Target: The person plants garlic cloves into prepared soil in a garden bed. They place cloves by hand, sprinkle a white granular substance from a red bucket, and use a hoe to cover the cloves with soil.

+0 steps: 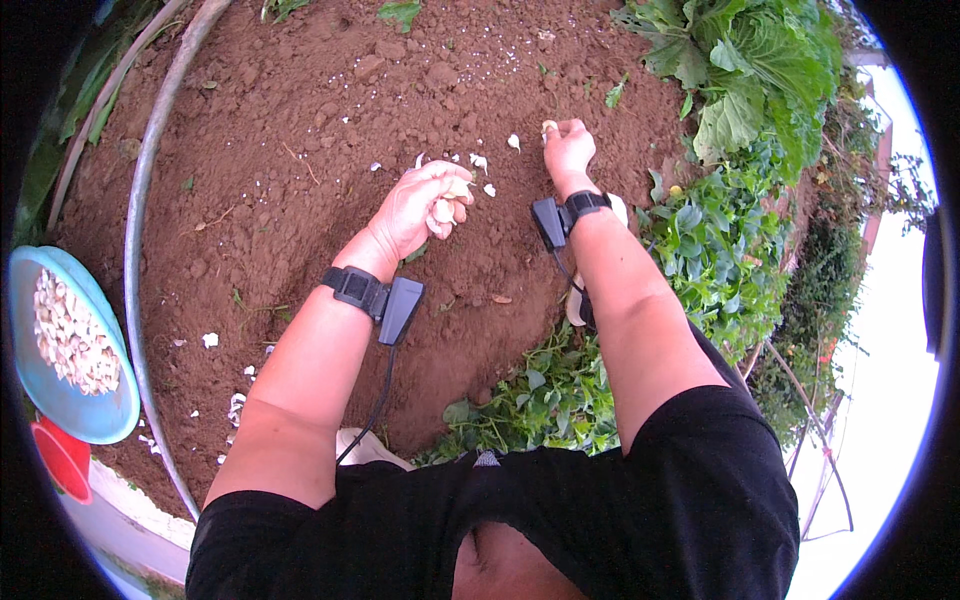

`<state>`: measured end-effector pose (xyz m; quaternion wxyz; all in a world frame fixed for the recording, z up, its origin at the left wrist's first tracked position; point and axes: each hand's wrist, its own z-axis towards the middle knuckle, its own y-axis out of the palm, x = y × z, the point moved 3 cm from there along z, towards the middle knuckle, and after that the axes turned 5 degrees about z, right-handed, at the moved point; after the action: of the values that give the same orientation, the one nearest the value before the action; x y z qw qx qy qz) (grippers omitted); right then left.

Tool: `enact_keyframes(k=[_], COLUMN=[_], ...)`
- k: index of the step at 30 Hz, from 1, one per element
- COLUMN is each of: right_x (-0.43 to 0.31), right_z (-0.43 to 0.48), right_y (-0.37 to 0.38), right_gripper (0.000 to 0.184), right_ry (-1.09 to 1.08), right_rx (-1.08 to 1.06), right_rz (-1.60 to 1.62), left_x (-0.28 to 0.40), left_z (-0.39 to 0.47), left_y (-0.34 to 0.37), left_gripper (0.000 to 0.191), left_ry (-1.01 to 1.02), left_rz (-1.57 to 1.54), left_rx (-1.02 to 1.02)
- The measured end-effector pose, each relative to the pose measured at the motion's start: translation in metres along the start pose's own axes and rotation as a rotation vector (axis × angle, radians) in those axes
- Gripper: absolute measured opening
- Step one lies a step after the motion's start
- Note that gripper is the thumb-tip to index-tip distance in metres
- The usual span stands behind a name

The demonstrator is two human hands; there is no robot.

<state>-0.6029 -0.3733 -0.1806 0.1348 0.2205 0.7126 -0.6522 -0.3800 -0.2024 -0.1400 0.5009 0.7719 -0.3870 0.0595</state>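
Note:
Several garlic cloves are cupped in my left hand, held over the brown soil with the fingers curled around them. My right hand, farther forward and to the right, pinches one pale garlic clove between thumb and fingertips. Whether that clove touches the soil I cannot tell. Between my hands, a loose clove and another pale clove or piece of skin lie on the ground.
At far left stands a blue basin of garlic cloves, beside a red container. A grey pole runs along the soil's left side. Large leafy cabbage and low green plants border the right. White granules dot the soil ahead.

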Motion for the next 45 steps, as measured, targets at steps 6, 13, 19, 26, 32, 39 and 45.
enact_keyframes(k=[6, 13, 19, 26, 32, 39, 45], right_x=[-0.018, -0.028, -0.065, -0.095, -0.031, 0.012, 0.005], right_z=[0.006, 0.033, -0.023, -0.127, -0.032, 0.070, 0.069], right_y=[0.014, 0.025, -0.008, 0.002, -0.009, -0.017, 0.000], right_gripper=[0.010, 0.022, 0.028, 0.021, 0.014, 0.019, 0.011], right_ry=[-0.370, -0.299, -0.224, 0.207, 0.186, -0.042, -0.296], right_rx=[-0.061, -0.349, -0.156, -0.695, -0.155, 0.069, -0.007], right_rz=[-0.423, -0.665, -0.365, 0.974, 0.712, -0.142, -0.501], left_x=[0.000, 0.009, 0.014, 0.005, 0.004, 0.001, -0.003], left_z=[0.010, 0.017, 0.014, 0.018, 0.023, 0.031, 0.047], left_y=[-0.005, 0.000, -0.002, 0.006, 0.007, 0.019, 0.014], left_gripper=[0.015, 0.013, 0.007, 0.008, 0.015, 0.016, 0.013], left_ry=[0.026, 0.061, 0.140, 0.225, 0.036, -0.002, 0.002], left_rz=[0.111, 0.123, 0.237, 0.373, 0.366, 0.176, 0.218], left_rx=[0.091, 0.150, 0.286, 0.431, 0.304, 0.120, 0.159])
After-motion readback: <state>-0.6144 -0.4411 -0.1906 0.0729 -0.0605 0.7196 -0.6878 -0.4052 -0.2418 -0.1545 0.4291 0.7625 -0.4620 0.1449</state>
